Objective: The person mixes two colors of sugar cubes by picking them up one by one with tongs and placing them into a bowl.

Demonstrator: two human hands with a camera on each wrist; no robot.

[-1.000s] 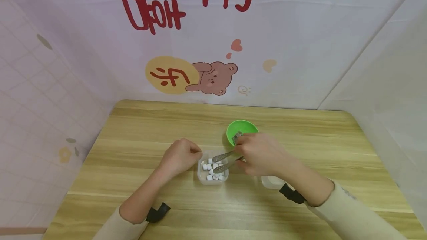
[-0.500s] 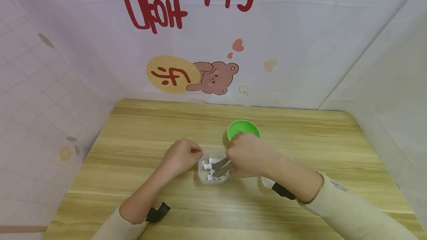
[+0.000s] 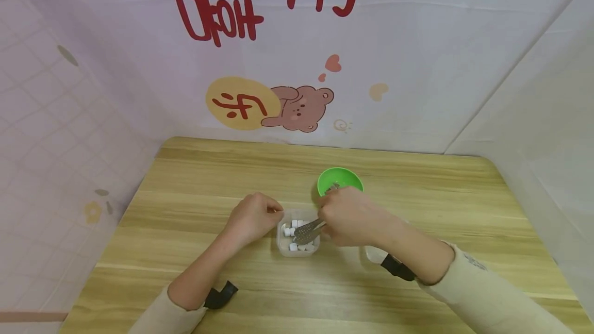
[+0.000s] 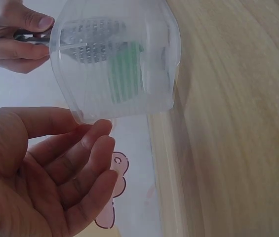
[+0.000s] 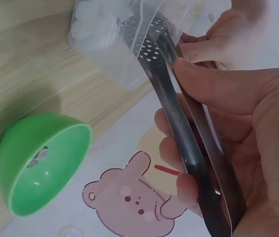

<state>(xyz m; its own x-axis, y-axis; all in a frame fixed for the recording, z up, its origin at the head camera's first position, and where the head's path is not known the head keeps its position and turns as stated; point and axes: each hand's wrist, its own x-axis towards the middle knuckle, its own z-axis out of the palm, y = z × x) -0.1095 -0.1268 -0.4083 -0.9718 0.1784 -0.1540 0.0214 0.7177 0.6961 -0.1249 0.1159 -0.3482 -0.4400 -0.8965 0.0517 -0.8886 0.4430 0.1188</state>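
While the right hand (image 3: 345, 217) is gripping metal tongs (image 5: 173, 111) between thumb and fingers, their perforated ends are reaching from the right into a clear container (image 3: 297, 253) of white cubes (image 3: 293, 247). Left hand (image 3: 252, 219) is pinching the container's far left corner. Container is sitting on the wooden table (image 3: 209, 179). Green bowl (image 3: 341, 175), grey pieces (image 5: 38, 157) inside, is standing farther off, to the right. Pale vessel (image 3: 375, 254), partly hidden, is lying near the right wrist.
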